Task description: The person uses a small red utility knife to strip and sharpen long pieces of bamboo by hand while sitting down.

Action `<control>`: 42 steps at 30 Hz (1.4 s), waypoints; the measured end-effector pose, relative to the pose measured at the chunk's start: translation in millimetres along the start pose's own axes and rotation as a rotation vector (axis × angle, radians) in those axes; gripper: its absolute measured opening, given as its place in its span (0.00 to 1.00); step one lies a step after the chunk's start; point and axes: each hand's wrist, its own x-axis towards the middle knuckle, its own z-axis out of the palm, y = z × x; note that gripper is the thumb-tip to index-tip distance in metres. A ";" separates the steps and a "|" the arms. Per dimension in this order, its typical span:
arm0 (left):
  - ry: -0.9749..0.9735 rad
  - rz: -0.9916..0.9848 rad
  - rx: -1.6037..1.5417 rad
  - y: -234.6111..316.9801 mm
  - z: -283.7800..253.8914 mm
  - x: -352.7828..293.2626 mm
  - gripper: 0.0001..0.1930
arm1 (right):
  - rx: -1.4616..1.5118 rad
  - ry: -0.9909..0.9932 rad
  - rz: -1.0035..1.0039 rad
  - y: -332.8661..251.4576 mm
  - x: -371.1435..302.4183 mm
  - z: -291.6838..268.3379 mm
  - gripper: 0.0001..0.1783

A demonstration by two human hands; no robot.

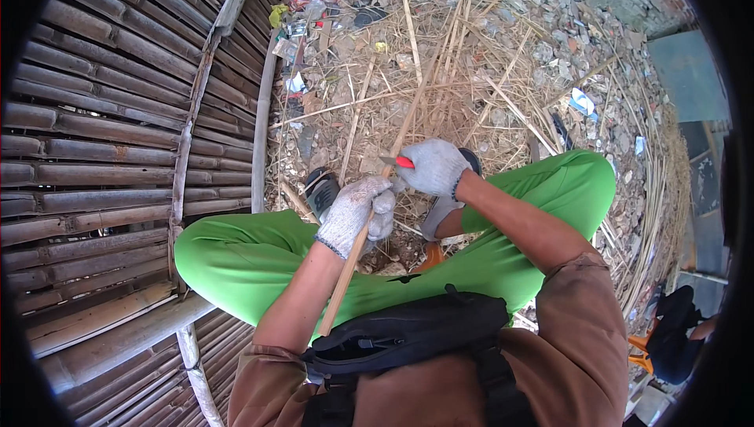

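A long, flat bamboo strip (341,292) slants from beside my waist, through my left hand, and out over the ground ahead. My left hand (355,211), in a whitish knitted glove with dirty patches, is closed around it. Just ahead and to the right, my right hand (433,166), gloved the same way, grips a small knife (404,162) with a red handle. Its short blade points left and lies at the strip; whether it cuts in cannot be made out. The knife's rear part is hidden inside my right fist.
I sit low, my knees in green trousers (236,258) spread wide. On the left rises a bamboo slat wall (102,183). Loose bamboo strips (522,117), shavings and litter cover the ground ahead. A black waist bag (408,337) lies across my lap. Another person (677,333) is partly visible at the far right.
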 end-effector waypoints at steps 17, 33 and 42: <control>-0.061 -0.028 -0.135 3.2 2.6 1.3 0.15 | -0.042 0.072 0.199 35.2 19.7 0.5 0.22; -0.184 0.301 0.109 10.7 8.2 -13.6 0.32 | 0.127 0.013 0.372 54.5 43.9 -9.7 0.28; 0.302 1.149 1.322 36.5 11.7 -26.5 0.24 | 0.213 0.014 0.312 37.7 69.2 -24.6 0.35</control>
